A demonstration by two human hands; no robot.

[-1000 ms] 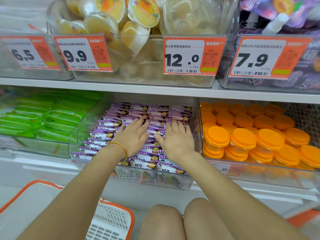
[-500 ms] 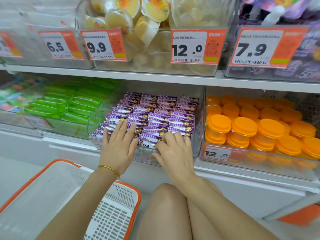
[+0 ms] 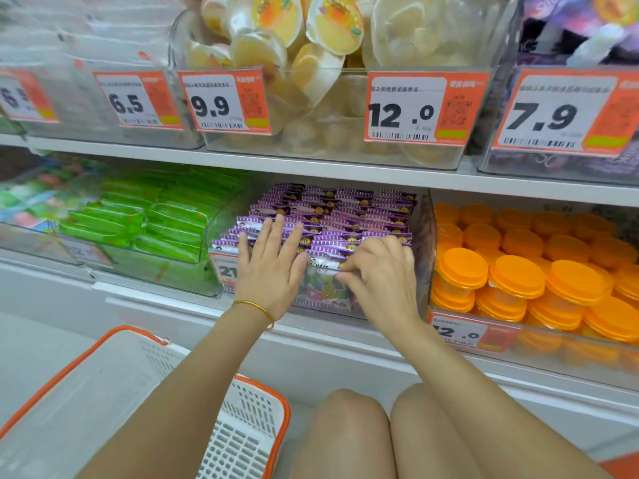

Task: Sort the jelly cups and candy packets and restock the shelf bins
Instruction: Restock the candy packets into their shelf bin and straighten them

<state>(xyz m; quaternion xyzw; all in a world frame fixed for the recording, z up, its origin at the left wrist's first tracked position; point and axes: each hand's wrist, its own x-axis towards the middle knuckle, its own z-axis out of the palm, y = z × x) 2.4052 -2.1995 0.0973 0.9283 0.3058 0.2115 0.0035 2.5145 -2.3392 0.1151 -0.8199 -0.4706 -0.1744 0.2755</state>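
The left hand (image 3: 269, 267), with a thin gold bangle (image 3: 256, 308) at its wrist, is lying flat with straight, spread fingers on the rows of purple foil candy packets (image 3: 345, 209) in the clear plastic shelf bin (image 3: 424, 236). The right hand (image 3: 382, 276) is curling its fingers and pinching the front packets just beside it. Compared with a second ago, both hands are sitting nearer the bin's front edge, and the right one is no longer flat. Green wrapped packets (image 3: 166, 216) are filling the bin at 9 o'clock, orange-lidded round jelly cups (image 3: 518, 274) the bin at 3 o'clock, and yellow fruit jelly cups (image 3: 311, 46) the upper shelf at 12 o'clock. A white plastic basket with an orange rim (image 3: 242, 426) is standing at 7 o'clock beside the person's bare knees (image 3: 345, 426).
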